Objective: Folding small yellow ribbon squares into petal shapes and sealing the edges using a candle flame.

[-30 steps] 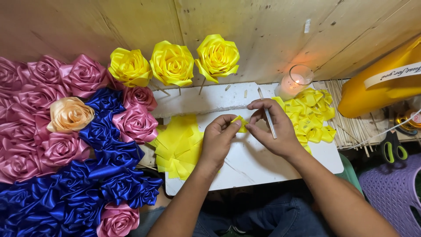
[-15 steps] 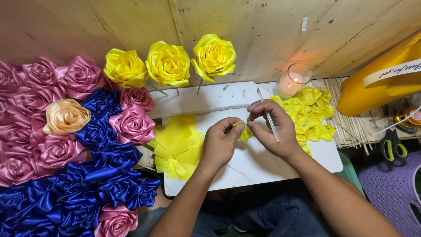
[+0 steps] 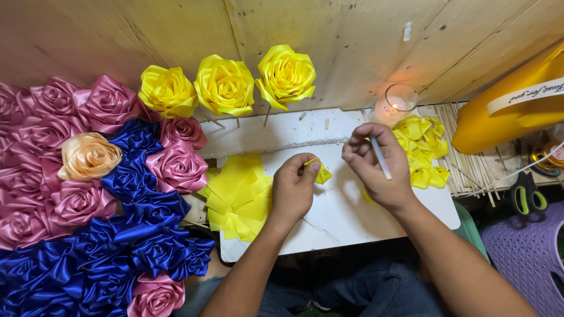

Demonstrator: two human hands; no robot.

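Glossy satin ribbon is forming the yellow roses (image 3: 226, 85) and the folded yellow piece (image 3: 322, 173); the white counter (image 3: 341, 217) is looking matt, the wall planks (image 3: 147, 29) rough wood.

Bare plywood wall (image 3: 352, 47) rises behind a small white counter (image 3: 435, 214), its boards pale and scuffed. A candle in a glass (image 3: 395, 105) glows against it, warming the wood. A purple woven plastic stool (image 3: 523, 252) sits at the right, low down

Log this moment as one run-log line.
left hand: pinches folded yellow ribbon piece | right hand: holds thin white stick | white board: cut yellow ribbon squares | lit candle glass behind
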